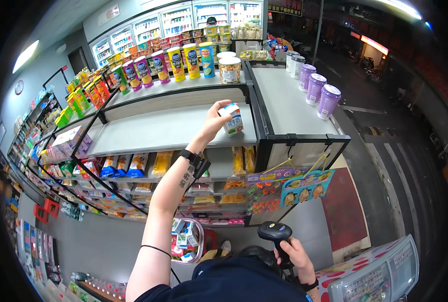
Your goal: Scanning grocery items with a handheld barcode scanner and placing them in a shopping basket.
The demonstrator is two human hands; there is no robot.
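Note:
My left hand (213,120) reaches forward with its fingers around the top of a small milk carton (234,122), which stands upright at the right end of a white shelf board (171,120). Low at the right, my right hand (295,252) is closed around the handle of a black handheld barcode scanner (275,231), its head raised above the fingers. On the floor below the shelves is a basket (201,238) with several similar cartons (191,234) in it.
Chip canisters (177,64) and a tub (230,70) line the top shelf. Lidded purple cups (328,102) stand on the end unit. Hanging toy packs (307,188) jut out at its side. A glass-topped chest freezer (375,279) is at lower right, a red stool (210,239) beside the basket.

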